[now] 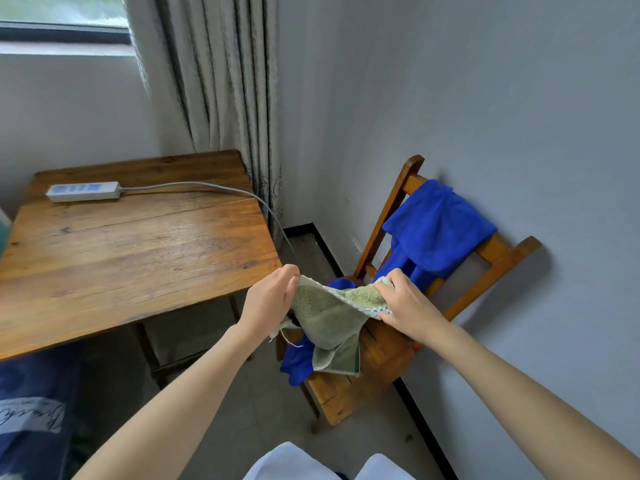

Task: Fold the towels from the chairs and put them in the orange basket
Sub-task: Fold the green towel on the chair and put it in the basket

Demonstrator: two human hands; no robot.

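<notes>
A pale green towel point(329, 317) hangs in the lower middle of the frame, held up by two bare hands above the seat of a wooden chair point(388, 358). The left hand point(268, 299) pinches one upper corner, fingers closed tight on the cloth. The right hand point(407, 306) clamps the other upper corner, where a checked border shows, thumb pressed against the fingers. The top edge sags between the hands, and the rest of the towel droops in loose folds, with its lower end touching the chair seat. A loose thread trails from the left side.

A bright blue towel point(436, 230) is draped over the chair's backrest at right of centre and runs down onto the seat, with part of it spilling off the front edge beneath the green towel.

Judging from this, the task is at an early stage. The green towel is lifted and spread but not yet folded, and the blue towel looks untouched. No orange basket appears anywhere in the frame, so nothing can be said about what it already holds.

To the left stands a wooden table point(121, 258) with a white power strip point(85, 191) on its far side, the cable running off the right edge. A grey curtain point(221, 81) hangs behind it beside a window at upper left.
</notes>
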